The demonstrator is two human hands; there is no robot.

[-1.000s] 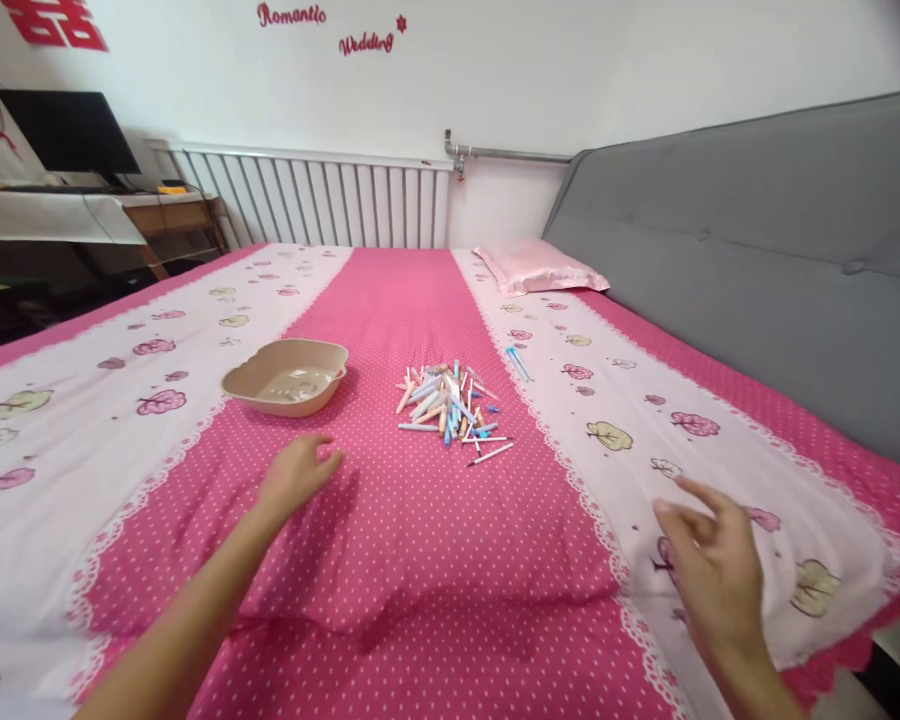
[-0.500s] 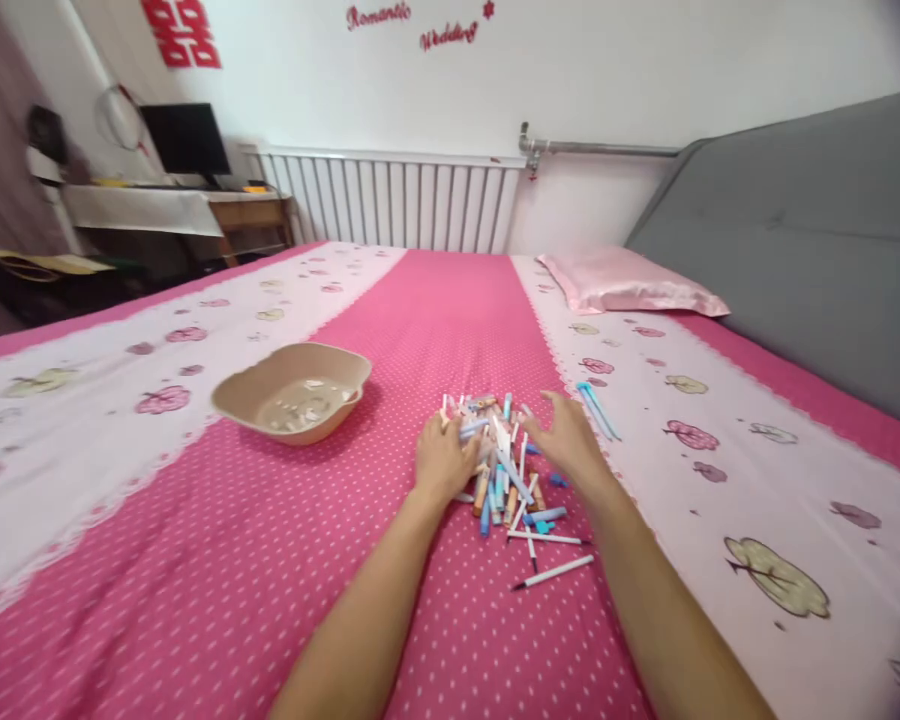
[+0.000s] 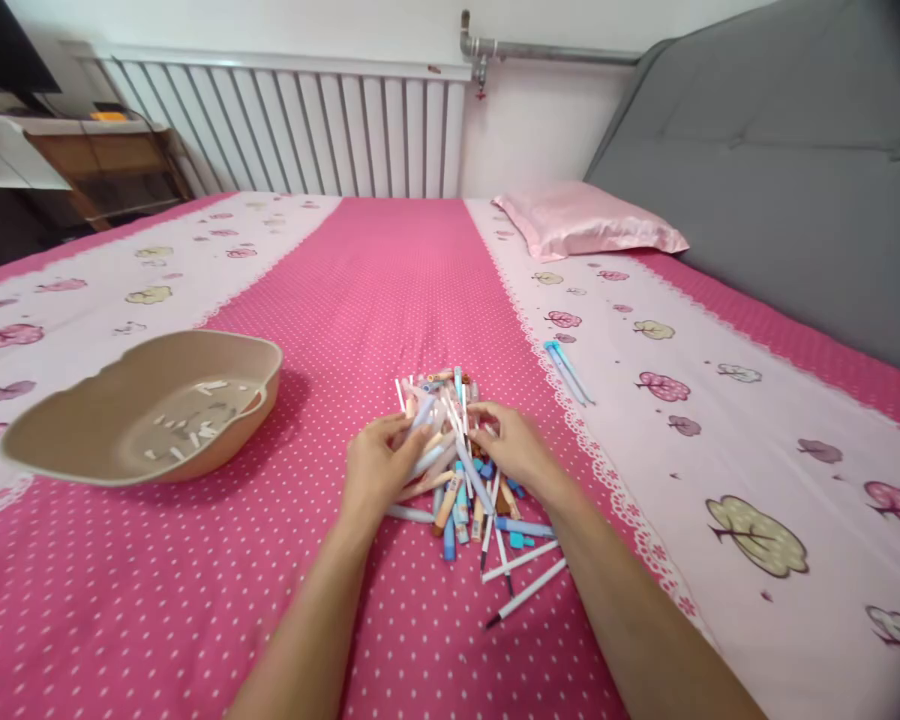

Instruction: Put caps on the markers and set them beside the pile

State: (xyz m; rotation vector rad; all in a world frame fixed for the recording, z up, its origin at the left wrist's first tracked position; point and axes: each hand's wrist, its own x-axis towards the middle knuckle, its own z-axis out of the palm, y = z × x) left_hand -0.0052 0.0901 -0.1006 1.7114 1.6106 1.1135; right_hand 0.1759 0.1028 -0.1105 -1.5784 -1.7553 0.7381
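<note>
A loose pile of marker parts (image 3: 450, 500) lies on the pink dotted bedspread, with lavender, blue, peach and brown barrels among thin white cores with dark tips. My left hand (image 3: 375, 465) is at the pile's left side, its thumb and fingers closed around a pale lavender marker barrel (image 3: 422, 412). On the right side, my right hand (image 3: 521, 450) reaches in with thumb and forefinger apart, the tips close to an upright white core (image 3: 464, 405). Small blue caps (image 3: 521, 541) lie at the near right of the pile. Some parts are hidden beneath others.
To the left stands a beige plastic basin (image 3: 82, 430) with several small white pieces inside. Two light-blue sticks (image 3: 568, 372) lie right of the pile. Farther back are a pink pillow (image 3: 585, 218), a grey headboard (image 3: 780, 150) and a white radiator (image 3: 307, 125).
My view has tilted down and come closer. The right hand has moved in to the pile's edge from above it. My left hand's fingers have closed on a lavender barrel.
</note>
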